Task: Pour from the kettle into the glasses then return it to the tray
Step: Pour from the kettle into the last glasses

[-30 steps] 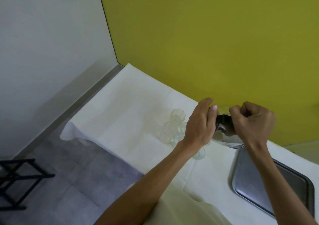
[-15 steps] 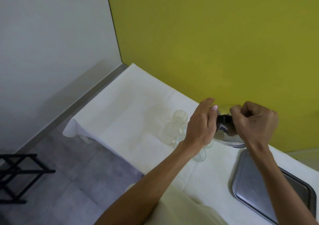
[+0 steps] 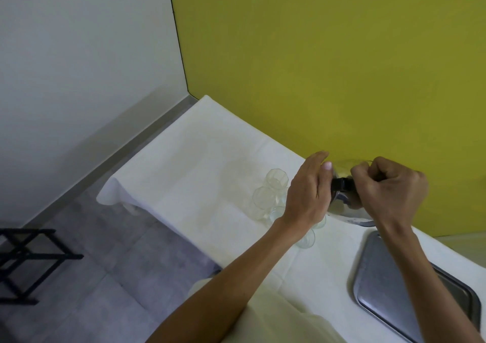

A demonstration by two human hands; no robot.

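Left hand (image 3: 307, 193) flat, fingers straight, screening the clear glasses (image 3: 265, 198) at its nine o'clock. Right hand's (image 3: 389, 193) grip is fisted on the shiny steel kettle's (image 3: 344, 206) black handle. Grey metal tray (image 3: 381, 285) at five o'clock on the white-clothed counter (image 3: 197, 158); what the glasses contain, can't tell.

A white-clothed tabletop (image 3: 200, 164) is standing against the yellow wall (image 3: 328, 61); a black folding rack (image 3: 29, 261) is resting on grey floor (image 3: 86, 290) left of the tabletop.

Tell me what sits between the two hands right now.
In the head view, the kettle's black handle piece spans the gap between the left hand and the right hand, with the shiny kettle body just below.
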